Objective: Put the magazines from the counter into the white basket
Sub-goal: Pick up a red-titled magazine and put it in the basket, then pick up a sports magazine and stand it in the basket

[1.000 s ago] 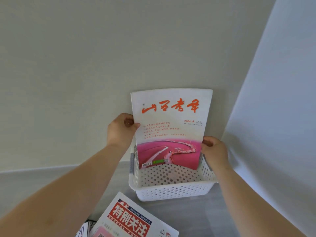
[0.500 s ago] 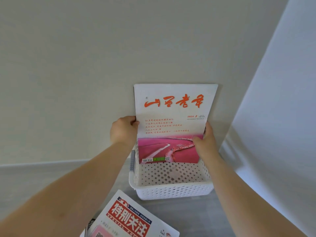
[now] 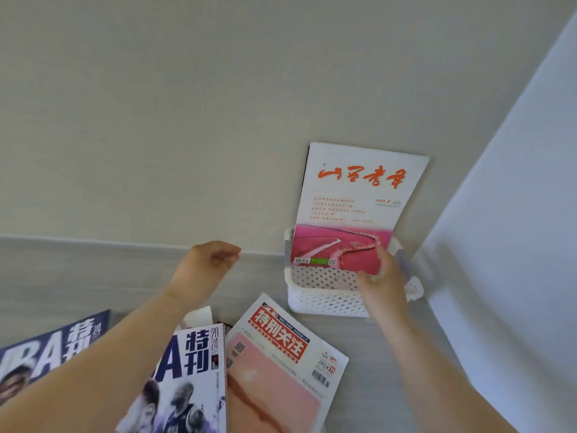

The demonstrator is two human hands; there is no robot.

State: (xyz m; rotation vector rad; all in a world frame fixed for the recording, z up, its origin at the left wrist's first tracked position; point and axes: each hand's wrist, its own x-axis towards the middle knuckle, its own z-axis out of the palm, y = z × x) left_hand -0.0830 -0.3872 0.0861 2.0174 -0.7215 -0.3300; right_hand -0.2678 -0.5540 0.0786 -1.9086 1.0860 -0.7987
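Left grip (image 3: 207, 270) open, fingers loosely curled and holding nothing, raised above the grey surface (image 3: 374, 354) well left of the basket; right grip (image 3: 382, 287) open, fingers spread, its fingertips (image 3: 379, 250) on or just beside the lower right cover of the standing magazine, with contact not clearly shown. Nearest the viewer, three magazines lie flat on the surface: a dark-blue basketball issue (image 3: 46, 354) at far left, partly under the left forearm; a second basketball issue (image 3: 190, 370) at centre; and a red-titled magazine with a pink cover (image 3: 281, 364) just beside it, its far corner near the basket. Beyond these, the white basket (image 3: 324, 300), perforated, sits against the wall (image 3: 187, 120). The pink-and-white magazine (image 3: 352, 207) stands upright inside it, leaning on the wall.
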